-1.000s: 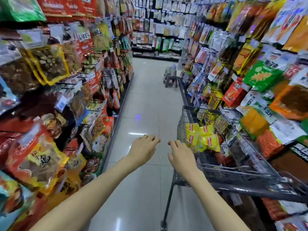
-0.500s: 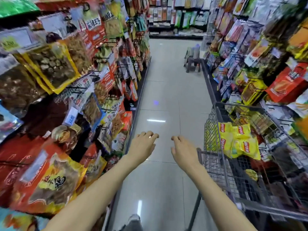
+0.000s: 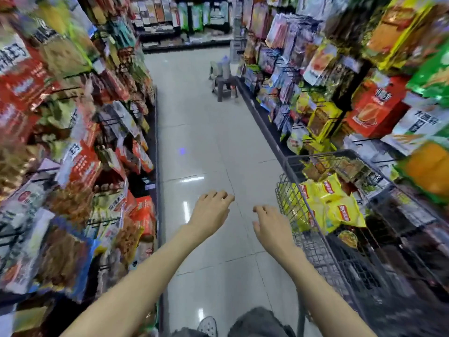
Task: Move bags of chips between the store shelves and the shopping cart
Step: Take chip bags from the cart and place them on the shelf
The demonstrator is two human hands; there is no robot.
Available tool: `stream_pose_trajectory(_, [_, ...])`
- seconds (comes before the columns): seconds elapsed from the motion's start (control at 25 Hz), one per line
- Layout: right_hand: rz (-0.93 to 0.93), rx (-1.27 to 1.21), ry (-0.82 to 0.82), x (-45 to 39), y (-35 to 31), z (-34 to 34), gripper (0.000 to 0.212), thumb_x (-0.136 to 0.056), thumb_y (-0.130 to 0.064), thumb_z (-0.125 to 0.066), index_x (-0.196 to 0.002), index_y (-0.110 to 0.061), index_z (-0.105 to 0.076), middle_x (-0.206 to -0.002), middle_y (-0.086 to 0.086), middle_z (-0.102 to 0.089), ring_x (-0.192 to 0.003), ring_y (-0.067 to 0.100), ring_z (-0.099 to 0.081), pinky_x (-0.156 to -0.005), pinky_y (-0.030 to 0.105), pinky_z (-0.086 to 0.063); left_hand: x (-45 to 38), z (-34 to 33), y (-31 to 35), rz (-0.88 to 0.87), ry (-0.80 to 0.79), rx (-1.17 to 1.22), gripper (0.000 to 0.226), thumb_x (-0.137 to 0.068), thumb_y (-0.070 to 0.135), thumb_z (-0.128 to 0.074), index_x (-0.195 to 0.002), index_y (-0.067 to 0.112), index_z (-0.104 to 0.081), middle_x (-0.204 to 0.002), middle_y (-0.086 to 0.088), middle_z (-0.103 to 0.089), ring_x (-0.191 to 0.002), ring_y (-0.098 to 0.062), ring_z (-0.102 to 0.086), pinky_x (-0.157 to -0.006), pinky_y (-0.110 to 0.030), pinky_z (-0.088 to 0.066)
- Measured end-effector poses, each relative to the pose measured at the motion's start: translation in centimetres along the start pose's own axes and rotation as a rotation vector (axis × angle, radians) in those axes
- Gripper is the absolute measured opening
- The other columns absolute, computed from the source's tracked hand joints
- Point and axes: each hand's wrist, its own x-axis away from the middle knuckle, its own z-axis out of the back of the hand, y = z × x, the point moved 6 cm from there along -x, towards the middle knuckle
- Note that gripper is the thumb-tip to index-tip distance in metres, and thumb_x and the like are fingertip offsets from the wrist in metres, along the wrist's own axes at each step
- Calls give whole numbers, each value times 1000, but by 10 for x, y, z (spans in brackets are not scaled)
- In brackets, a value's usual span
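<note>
A grey wire shopping cart (image 3: 345,261) stands at the right of the aisle, against the right shelves. Several yellow bags of chips (image 3: 328,203) with red labels lie piled inside it. My left hand (image 3: 211,212) hovers over the floor, fingers loosely curled, holding nothing. Just left of the cart's near corner is my right hand (image 3: 272,227), also empty and relaxed; it does not touch the cart. Both forearms reach forward from the bottom of the view.
Left shelves (image 3: 73,166) and right shelves (image 3: 364,98) are packed with hanging snack bags. A tiled aisle (image 3: 206,142) runs between them. A small stool (image 3: 223,86) with items on it stands far down the aisle at the right. My shoe (image 3: 207,325) shows at the bottom.
The view has swung left, so the cart has slid to the right of the frame. Both hands stay empty and sit slightly farther apart.
</note>
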Motion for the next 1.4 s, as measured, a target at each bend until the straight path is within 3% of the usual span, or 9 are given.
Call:
stream_pose_trajectory(0.16, [-172, -17, -3, -39, 56, -1, 27, -79, -22, -70, -105, -16, -65, -95, 5, -66, -89, 32, -64, -69, 41, -51, -88, -13, 19, -148, -28, -3, 38, -96, 26, -54, -134, 24, -51, -127, -1, -56, -113, -28, -56, -88, -38, -42])
stream_pose_trajectory(0.48, [-434, -54, 33, -110, 222, 15, 37, -99, -31, -48, -135, -22, -45, -132, -1, -53, -125, 24, -48, -97, 40, -41, -275, -33, 124, -429, -52, -27, 29, -88, 23, -63, -117, 22, -64, -107, -2, -65, -97, -29, -66, -71, -38, -51])
stream_pose_trajectory(0.72, [-629, -102, -19, -126, 333, 11, 40, -99, -33, -50, -136, -19, -44, -134, 0, -51, -129, 26, -46, -100, 42, -43, -376, -62, 202, -624, -168, 2, 32, -78, 13, -69, -110, 14, -64, -96, -8, -65, -85, -34, -67, -63, -43, -57])
stream_pose_trajectory(0.88, [-724, -124, -72, -111, 358, -14, 39, -101, -31, -45, -138, -21, -43, -132, -1, -54, -126, 24, -50, -98, 42, -45, -401, -108, 227, -726, -292, -20, 39, -89, 20, -56, -127, 15, -57, -117, -7, -63, -101, -32, -63, -74, -44, -55])
stream_pose_trajectory(1.0, [-845, -168, -142, -93, 366, -38, 55, -91, -26, -61, -143, -25, -43, -117, 2, -65, -106, 27, -64, -81, 43, -56, -409, -152, 239, -825, -441, -51, 35, -78, 17, -63, -114, 17, -63, -100, -7, -66, -82, -33, -68, -58, -41, -55])
stream_pose_trajectory(1.08, [-925, -198, -155, -85, 370, -59, 60, -81, -24, -72, -136, -28, -50, -100, 3, -70, -86, 27, -68, -65, 41, -58, -417, -177, 244, -842, -556, -63, 38, -87, 20, -59, -125, 22, -58, -115, -7, -64, -99, -33, -65, -73, -44, -56])
stream_pose_trajectory(1.2, [-1068, -233, -244, -79, 377, -88, 38, -90, -31, -62, -127, -23, -58, -104, 1, -68, -92, 26, -66, -72, 42, -57, -428, -205, 249, -915, -658, -123, 43, -96, 25, -50, -138, 26, -49, -133, -5, -56, -117, -31, -57, -89, -46, -53])
stream_pose_trajectory(1.32, [-1151, -344, -227, -78, 384, -120, 39, -83, -26, -74, -117, -17, -56, -92, 3, -67, -83, 28, -65, -64, 40, -56, -442, -241, 256, -998, -781, -170, 42, -97, 30, -49, -140, 29, -46, -139, 1, -52, -124, -26, -53, -94, -41, -50])
stream_pose_trajectory(1.4, [-1242, -441, -248, -77, 386, -144, 36, -92, -29, -63, -125, -19, -50, -109, 3, -63, -100, 28, -61, -79, 40, -54, -449, -271, 260, -1050, -873, -190, 41, -99, 33, -50, -139, 28, -45, -142, 4, -49, -128, -23, -50, -94, -39, -48])
